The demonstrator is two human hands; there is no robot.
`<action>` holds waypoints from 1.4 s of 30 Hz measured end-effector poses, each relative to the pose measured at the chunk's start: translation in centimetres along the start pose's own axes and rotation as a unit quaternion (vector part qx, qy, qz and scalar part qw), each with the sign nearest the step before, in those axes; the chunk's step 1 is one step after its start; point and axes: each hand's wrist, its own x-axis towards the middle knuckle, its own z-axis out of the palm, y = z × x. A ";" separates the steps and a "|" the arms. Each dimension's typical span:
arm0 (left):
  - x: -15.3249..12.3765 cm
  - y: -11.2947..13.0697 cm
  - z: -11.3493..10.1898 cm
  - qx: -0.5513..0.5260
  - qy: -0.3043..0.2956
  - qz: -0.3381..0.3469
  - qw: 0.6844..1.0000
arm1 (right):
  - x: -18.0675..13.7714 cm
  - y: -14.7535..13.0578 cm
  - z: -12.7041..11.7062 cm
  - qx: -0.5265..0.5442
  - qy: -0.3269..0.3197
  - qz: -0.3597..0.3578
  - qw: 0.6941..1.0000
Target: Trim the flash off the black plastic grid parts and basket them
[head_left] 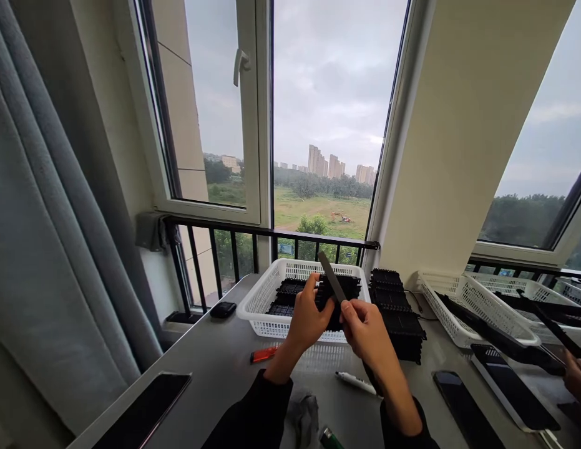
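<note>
A thin, flat, dark grey strip (332, 276) stands tilted at the centre of the frame, its top leaning left, above a white mesh basket (262, 299). The right hand (367, 330) pinches its lower end between thumb and fingers; the left hand (309, 318) grips a black ribbed part (328, 298) just beside it, fingers curled round. What the black pieces in the basket are is hard to make out. Another person's hand (578, 377) is cut off at the lower right edge. The grey table (219, 368) carries a stack of black parts (397, 315), a white marker (356, 381), an orange lighter (264, 354) and dark phones (463, 405). Windows behind show fields and distant towers
</note>
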 end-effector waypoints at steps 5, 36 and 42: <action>0.3 0.3 -0.5 0.009 0.005 0.001 1.000 | 0.1 0.4 0.5 -0.001 0.000 0.001 1.000; 0.9 1.7 -1.7 -0.264 0.166 -0.191 0.931 | -0.1 -0.5 -2.0 0.036 0.035 0.044 0.998; 1.2 1.2 -2.9 -0.194 0.007 -0.215 0.957 | 0.7 0.3 -3.1 0.028 0.172 -0.003 0.985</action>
